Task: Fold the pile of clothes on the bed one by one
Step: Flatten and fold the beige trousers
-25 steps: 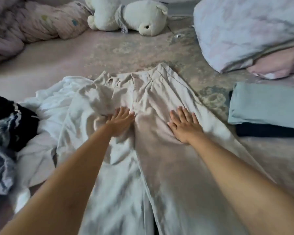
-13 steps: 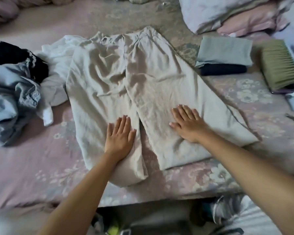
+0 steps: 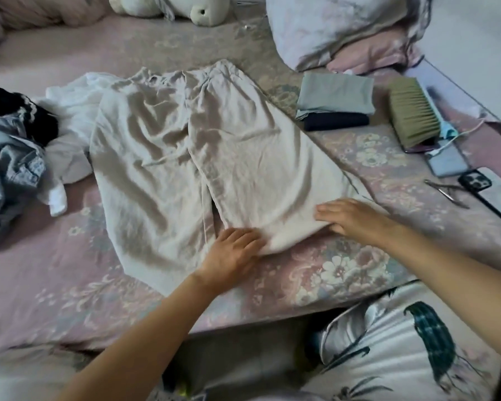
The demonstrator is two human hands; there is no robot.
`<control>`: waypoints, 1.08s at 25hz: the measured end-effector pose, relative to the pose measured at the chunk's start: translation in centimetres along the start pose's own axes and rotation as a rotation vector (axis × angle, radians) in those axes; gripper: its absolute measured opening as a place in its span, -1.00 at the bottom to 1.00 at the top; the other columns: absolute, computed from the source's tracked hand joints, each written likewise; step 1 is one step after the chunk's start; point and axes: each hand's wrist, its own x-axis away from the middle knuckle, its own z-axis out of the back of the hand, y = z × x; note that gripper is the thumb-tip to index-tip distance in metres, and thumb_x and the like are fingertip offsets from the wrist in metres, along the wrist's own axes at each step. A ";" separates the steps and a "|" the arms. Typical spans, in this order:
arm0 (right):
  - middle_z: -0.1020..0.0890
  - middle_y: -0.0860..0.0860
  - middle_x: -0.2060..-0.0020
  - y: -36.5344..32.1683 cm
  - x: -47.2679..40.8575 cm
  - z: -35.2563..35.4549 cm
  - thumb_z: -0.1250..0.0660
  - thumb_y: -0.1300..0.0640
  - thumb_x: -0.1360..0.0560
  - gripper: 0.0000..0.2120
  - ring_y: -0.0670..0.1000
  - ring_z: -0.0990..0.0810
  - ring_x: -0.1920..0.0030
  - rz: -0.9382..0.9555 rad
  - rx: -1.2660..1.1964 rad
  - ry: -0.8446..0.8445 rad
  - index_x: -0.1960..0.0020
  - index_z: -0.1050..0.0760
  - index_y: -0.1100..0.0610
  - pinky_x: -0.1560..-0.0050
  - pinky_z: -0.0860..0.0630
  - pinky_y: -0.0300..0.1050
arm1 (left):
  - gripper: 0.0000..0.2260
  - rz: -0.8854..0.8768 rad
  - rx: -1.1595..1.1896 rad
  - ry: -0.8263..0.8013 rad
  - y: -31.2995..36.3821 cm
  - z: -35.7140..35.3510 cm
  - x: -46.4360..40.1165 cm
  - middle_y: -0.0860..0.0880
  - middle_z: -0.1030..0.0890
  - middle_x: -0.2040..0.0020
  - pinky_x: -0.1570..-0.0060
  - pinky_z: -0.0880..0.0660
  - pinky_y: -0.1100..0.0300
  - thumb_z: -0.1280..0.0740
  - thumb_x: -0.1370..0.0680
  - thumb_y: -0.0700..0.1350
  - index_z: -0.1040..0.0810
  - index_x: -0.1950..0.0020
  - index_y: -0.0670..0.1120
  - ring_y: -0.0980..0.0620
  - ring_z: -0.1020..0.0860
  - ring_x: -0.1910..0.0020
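Beige trousers (image 3: 185, 146) lie spread flat on the floral bed sheet (image 3: 344, 264), waistband at the far end and both legs pointing toward me. My left hand (image 3: 232, 253) is at the inner hem corner of the right-hand leg, its fingertips gripping the cloth edge. My right hand (image 3: 356, 218) is at the outer hem corner of the same leg, fingers on top and thumb below the edge. The hem bulges up slightly between the hands. A pile of unfolded clothes sits left: a white garment (image 3: 70, 111), a denim piece (image 3: 9, 169) and a black one (image 3: 0, 99).
A folded grey-green garment (image 3: 334, 94) lies on a folded navy one (image 3: 336, 123) at right. Beyond them are a brush (image 3: 414, 117), two phones (image 3: 475, 182) and metal clippers (image 3: 446, 192). Pillows (image 3: 344, 24) and a plush toy (image 3: 185, 7) lie at the back. The bed edge runs close to me.
Both hands slid down the trousers toward me. The left hand crossed from the left leg to the right leg's hem, and the right hand moved to that hem's outer corner.
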 end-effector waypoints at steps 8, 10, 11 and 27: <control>-0.64 0.14 0.03 2.9 -14.1 8.0 -0.52 0.22 -0.25 -0.61 0.16 -0.61 0.03 -0.172 0.413 0.526 -0.06 -0.57 0.17 0.10 -0.54 0.05 | -0.75 0.763 0.004 0.267 -8.1 8.6 -11.7 -0.17 -0.51 -0.19 0.13 -0.39 -0.01 -0.18 -0.61 -0.12 -0.42 -0.27 -0.12 -0.24 -0.52 -0.08; -0.54 0.13 -0.24 3.9 -14.8 5.9 -0.37 0.25 -0.36 -0.56 0.14 -0.50 -0.24 -0.107 0.537 0.555 -0.24 -0.51 0.12 -0.16 -0.47 0.13 | -0.61 0.796 -0.169 0.126 -8.9 7.6 -12.8 -0.21 -0.39 -0.31 -0.03 -0.37 -0.07 -0.14 -0.60 -0.17 -0.26 -0.44 -0.10 -0.24 -0.44 -0.20; -0.48 0.12 -0.31 4.7 -14.6 4.4 -0.27 0.26 -0.42 -0.55 0.14 -0.42 -0.32 -0.035 0.626 0.569 -0.30 -0.46 0.11 -0.25 -0.40 0.17 | -0.56 0.703 -0.273 0.095 -8.9 6.6 -13.1 -0.22 -0.36 -0.36 -0.17 -0.34 -0.10 -0.14 -0.59 -0.16 -0.22 -0.48 -0.11 -0.24 -0.40 -0.28; -0.59 0.07 0.11 11.0 -15.4 3.0 -0.31 0.02 -0.44 -0.78 0.11 -0.54 0.08 0.094 0.576 0.572 0.01 -0.48 0.13 -0.01 -0.48 0.01 | -0.77 0.513 -0.011 0.110 -12.3 3.5 -14.9 -0.21 -0.58 -0.05 0.14 -0.49 -0.05 -0.28 -0.56 -0.16 -0.51 -0.19 -0.20 -0.22 -0.56 0.01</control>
